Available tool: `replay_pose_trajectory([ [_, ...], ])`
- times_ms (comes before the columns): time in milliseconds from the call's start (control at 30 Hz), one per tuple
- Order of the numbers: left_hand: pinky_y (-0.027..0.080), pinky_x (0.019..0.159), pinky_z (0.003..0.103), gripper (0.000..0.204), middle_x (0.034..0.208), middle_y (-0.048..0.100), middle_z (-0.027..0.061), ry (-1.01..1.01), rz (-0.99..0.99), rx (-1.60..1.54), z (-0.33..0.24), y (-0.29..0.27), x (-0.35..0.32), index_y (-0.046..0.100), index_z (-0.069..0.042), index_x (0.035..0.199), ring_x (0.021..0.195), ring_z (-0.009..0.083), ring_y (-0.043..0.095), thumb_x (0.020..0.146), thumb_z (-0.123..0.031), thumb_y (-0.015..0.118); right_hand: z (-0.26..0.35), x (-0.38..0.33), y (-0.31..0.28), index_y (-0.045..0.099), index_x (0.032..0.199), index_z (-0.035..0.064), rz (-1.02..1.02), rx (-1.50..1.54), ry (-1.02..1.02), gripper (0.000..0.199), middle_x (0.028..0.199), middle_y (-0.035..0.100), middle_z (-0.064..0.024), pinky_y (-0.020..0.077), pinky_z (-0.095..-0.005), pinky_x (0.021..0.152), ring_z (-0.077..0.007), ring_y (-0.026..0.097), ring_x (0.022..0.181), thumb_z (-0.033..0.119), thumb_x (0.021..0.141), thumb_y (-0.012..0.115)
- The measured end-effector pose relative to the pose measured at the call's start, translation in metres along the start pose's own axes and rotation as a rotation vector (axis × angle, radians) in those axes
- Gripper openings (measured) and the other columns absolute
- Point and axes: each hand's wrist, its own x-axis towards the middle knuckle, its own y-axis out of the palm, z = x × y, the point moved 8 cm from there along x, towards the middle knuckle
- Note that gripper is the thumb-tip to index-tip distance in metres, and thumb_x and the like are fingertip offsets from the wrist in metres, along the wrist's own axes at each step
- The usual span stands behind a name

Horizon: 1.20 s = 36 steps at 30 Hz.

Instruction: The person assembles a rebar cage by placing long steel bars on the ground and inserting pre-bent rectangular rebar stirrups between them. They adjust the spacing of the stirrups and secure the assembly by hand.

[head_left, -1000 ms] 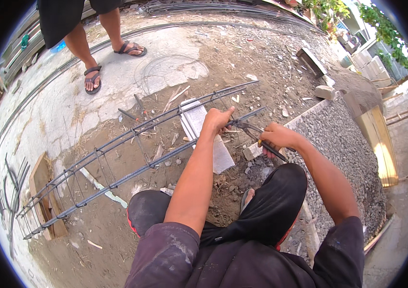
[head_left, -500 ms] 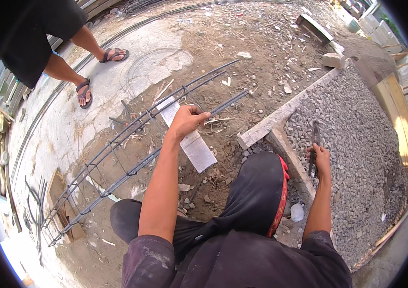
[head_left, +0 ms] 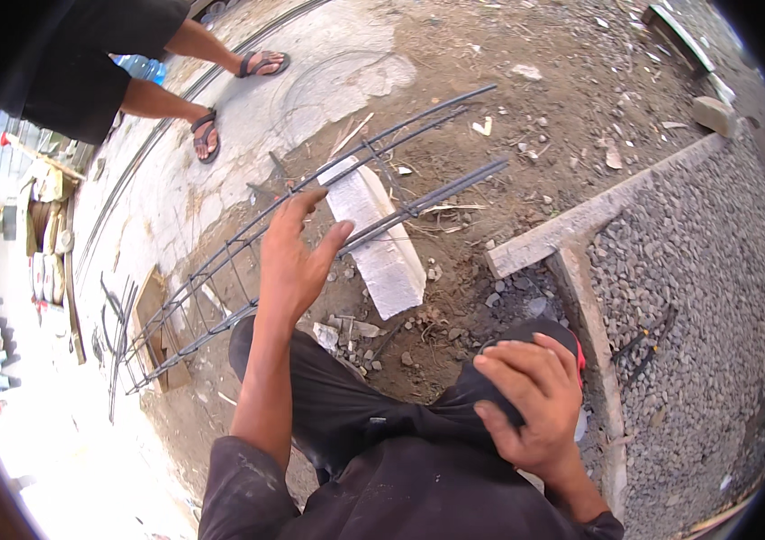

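My left hand (head_left: 297,256) hovers at the steel rebar cage (head_left: 456,192), fingers spread and nothing held. Its fingertips overlap the far bar and its thumb is beside the near bar; whether they touch cannot be told. The cage runs slantwise from lower left to upper right, its far end over a long pale block (head_left: 391,281). Above my knee my right hand (head_left: 534,400) is raised, empty, with fingers apart and slightly curled. Dark pliers (head_left: 642,346) with yellowish marks lie on the gravel to its right.
Concrete edging (head_left: 612,202) borders the gravel bed (head_left: 697,270) on the right. A person in sandals (head_left: 205,135) stands at the far left on a concrete slab. Short loose bars (head_left: 118,346) lie near the cage's left end. Stones and wood scraps litter the dirt.
My right hand has let go of the pliers on the gravel and moved left over my knee. My left hand has come off the near bar, opened and shifted left.
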Motion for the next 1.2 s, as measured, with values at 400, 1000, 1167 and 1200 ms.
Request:
replay_pose_trajectory([
  [400, 0.032, 0.117, 0.053, 0.068, 0.153, 0.048, 0.017, -0.291, -0.175, 0.345, 0.052, -0.073, -0.172, 0.063, -0.012, 0.138, 0.145, 0.0411, 0.039, 0.075, -0.023, 0.085, -0.023, 0.015, 0.046, 0.072, 0.094, 0.0091, 0.264, -0.142, -0.092, 0.017, 0.094, 0.071, -0.005, 0.0418, -0.0482, 0.105, -0.0262, 0.068, 0.097, 0.015, 0.079, 0.068],
  [1000, 0.03, 0.118, 0.061, 0.049, 0.158, 0.039, 0.0149, -0.667, 0.665, 0.216, -0.101, -0.204, -0.254, 0.064, -0.013, 0.134, 0.149, 0.0397, 0.03, 0.091, -0.037, 0.069, 0.097, -0.026, 0.002, 0.071, 0.099, 0.0007, 0.774, -0.185, 0.371, 0.022, 0.104, 0.069, -0.0193, 0.0476, -0.0495, 0.092, -0.0406, 0.062, 0.102, 0.018, 0.086, 0.068],
  [1167, 0.026, 0.115, 0.071, 0.055, 0.17, 0.023, 0.0151, -0.62, 0.796, 0.195, -0.144, -0.171, -0.307, 0.062, -0.02, 0.142, 0.155, 0.0448, 0.018, 0.093, -0.044, 0.063, 0.174, -0.089, -0.046, 0.047, 0.155, 0.0198, 1.413, -0.533, 0.411, 0.08, 0.169, 0.018, -0.0239, 0.029, -0.0658, 0.118, -0.053, 0.017, 0.153, 0.052, 0.085, 0.072],
  [1200, 0.024, 0.115, 0.072, 0.057, 0.171, 0.021, 0.0144, -0.639, 0.819, 0.167, -0.153, -0.182, -0.308, 0.061, -0.023, 0.144, 0.156, 0.0452, 0.015, 0.092, -0.047, 0.062, 0.206, -0.082, -0.067, 0.049, 0.154, 0.0201, 1.502, -0.496, 0.285, 0.073, 0.167, 0.022, -0.0248, 0.0261, -0.0658, 0.119, -0.054, 0.019, 0.152, 0.048, 0.089, 0.07],
])
